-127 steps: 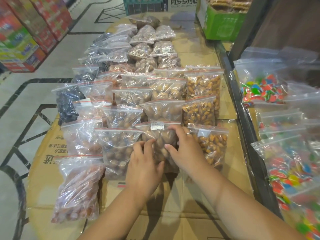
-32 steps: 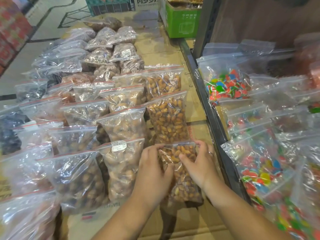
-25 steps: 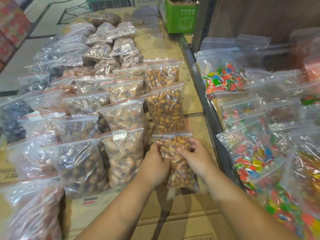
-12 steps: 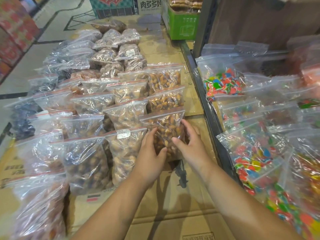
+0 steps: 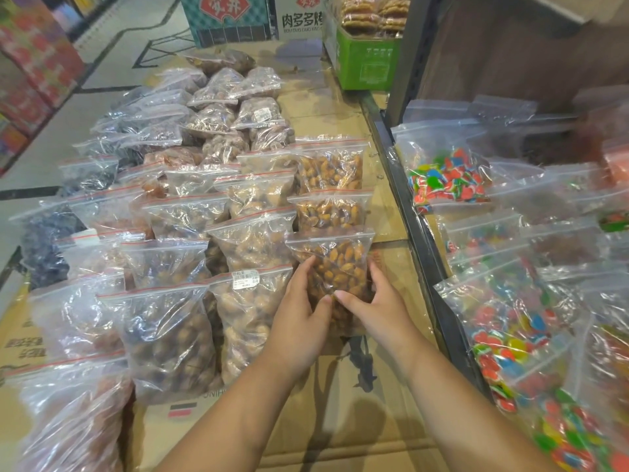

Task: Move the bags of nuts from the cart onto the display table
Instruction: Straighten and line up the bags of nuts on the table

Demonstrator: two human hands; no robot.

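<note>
Clearly the job is well advanced: the cardboard-covered display table (image 5: pixel 343 434) already carries several overlapping rows of clear zip-seal plastic bags of nuts and dried fruit, running from the near edge away toward the far end. The bag in hand, a clear zip bag of glossy brown almonds (image 5: pixel 335 264), sits at the near end of the right-hand column, its top edge lapping over the foot of the almond bag behind it (image 5: pixel 328 212). The left hand (image 5: pixel 299 321) cups its left side with fingers curled round the plastic, and the right hand (image 5: pixel 377 303) presses its right side, thumbs close together over the lower front; both are closed on the bag, seemingly squaring it into line rather than carrying it. The cart itself is not in view, so how many bags are left to bring over cannot be told. Bare cardboard shows in front of this column (room for at least another bag there, by my judgement). Just to the left lies a labelled bag of pale nuts (image 5: pixel 248 315), touching or nearly so. To the right, beyond a dark metal rail (image 5: pixel 422 253), are bags of bright multicoloured sweets (image 5: pixel 446 175), close enough to snag a right elbow. A green carton (image 5: pixel 366 63) stands at the far end, well clear.
</note>
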